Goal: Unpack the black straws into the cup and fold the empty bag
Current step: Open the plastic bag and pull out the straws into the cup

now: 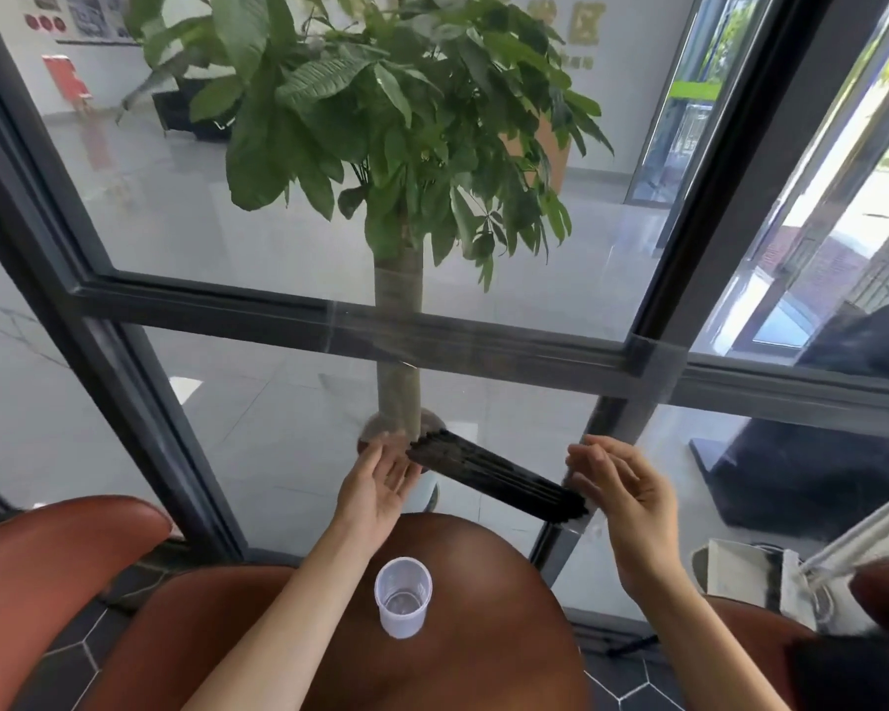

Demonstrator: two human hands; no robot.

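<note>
Round brown counter (483, 633): smooth, faintly glossy, cup and both forearms above it. Beyond, at twelve o'clock: glass wall, leafy potted plant (381, 120) behind it.

Bundle of black straws (494, 474): thin, stiff, matte rods in a clear bag too faint to trace, held in the air slantwise, well above the cup, at twelve to one o'clock from it. Unpacking step apparently under way; no straw in the cup yet, folding not begun.

Left hand (381, 479): palm up, fingers spread, touching the bundle's far end at eleven o'clock. Right hand (622, 484): fingers loosely curled at the near end, pinch on the bag or straws impossible to tell.

Cup (403, 596): clear, ribbed plastic, upright, empty.

Next, probably: firm hold on the bag, straws slid out together, tipped upright into the narrow mouth.
</note>
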